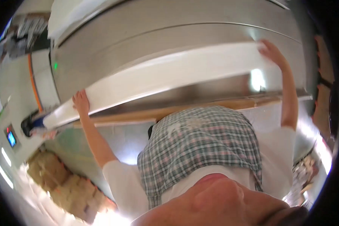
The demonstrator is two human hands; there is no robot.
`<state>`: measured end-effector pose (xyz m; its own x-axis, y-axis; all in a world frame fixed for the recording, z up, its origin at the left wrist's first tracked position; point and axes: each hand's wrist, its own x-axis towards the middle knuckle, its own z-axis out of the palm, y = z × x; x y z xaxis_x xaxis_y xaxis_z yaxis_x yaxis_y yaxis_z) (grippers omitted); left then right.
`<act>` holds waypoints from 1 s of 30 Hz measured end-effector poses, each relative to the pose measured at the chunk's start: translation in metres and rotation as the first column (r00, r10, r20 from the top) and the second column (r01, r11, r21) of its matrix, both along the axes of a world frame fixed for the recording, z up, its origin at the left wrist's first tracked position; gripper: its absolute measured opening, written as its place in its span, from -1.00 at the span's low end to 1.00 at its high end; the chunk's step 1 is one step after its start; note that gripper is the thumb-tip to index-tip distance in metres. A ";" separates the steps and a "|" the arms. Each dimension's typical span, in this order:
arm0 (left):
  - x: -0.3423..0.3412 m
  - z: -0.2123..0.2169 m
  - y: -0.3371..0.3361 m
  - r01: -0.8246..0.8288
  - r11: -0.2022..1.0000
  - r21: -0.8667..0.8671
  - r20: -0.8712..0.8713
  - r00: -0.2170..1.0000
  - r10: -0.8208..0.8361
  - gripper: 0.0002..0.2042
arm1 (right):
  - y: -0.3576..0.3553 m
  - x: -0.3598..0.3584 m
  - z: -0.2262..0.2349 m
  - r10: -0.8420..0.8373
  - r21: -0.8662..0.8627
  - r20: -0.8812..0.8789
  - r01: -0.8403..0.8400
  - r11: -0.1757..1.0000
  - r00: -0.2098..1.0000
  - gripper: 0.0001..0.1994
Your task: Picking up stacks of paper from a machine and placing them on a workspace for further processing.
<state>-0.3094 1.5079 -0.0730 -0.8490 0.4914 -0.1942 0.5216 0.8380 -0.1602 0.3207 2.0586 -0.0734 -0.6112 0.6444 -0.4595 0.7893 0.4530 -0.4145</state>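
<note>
A long white strip (169,71), perhaps folded cloth or sheet material, runs slantwise across a smooth grey metal surface (154,41) in front of me. Its narrow left end lies lower in view, its right end farther up. Near that left end, my left hand (81,102) lies across the strip, fingers curled over its far edge. At the strip's right end is my right hand (270,52), reaching out at the far corner. Motion smears its fingers, so I cannot make out whether they grip the material.
A brown edge (169,113) borders the grey surface along my waist. White material (69,19) sits at the far left. Beyond the strip's left end is what looks like a dark-haired person (28,126). Brown bundles or boxes (64,180) are stacked at lower left, near a small lit screen (11,138).
</note>
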 end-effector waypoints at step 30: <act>0.170 0.026 0.220 0.328 0.754 0.569 0.718 0.249 -0.650 -0.83 | -0.176 -0.240 0.013 0.486 -0.328 -0.113 -0.494 0.805 0.867 -0.73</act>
<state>-0.1392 1.7283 -0.0470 0.1269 0.9042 -0.4077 0.5508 0.2776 0.7871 0.0808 1.8829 -0.0599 -0.8166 0.0661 -0.5735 0.4890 0.6072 -0.6263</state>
